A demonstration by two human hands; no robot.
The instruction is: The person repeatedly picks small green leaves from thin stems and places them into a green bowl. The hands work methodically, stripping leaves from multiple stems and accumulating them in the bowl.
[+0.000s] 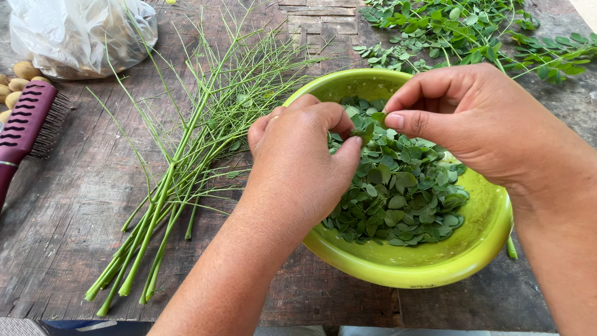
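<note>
Two hands, left hand (305,155), right hand (463,118), pinching leaf sprig (368,126), over green bowl (435,264)

the left hand (298,158) covers the near-left rim and part of the leaf pile in the green bowl (479,249); its fingertips are hidden behind its own knuckles. whatever the two hands pinch is mostly masked by the right hand (472,121) and too small to tell beyond a green leaf sprig (367,127). both forearms are cut off by the lower and right edges. the hairbrush (28,127) handle, the plastic bag (81,34) and the leafy branches (472,31) run out of frame; the bag's contents are blurred. the pale round items (18,81) are partly cut off at the left edge.
</note>
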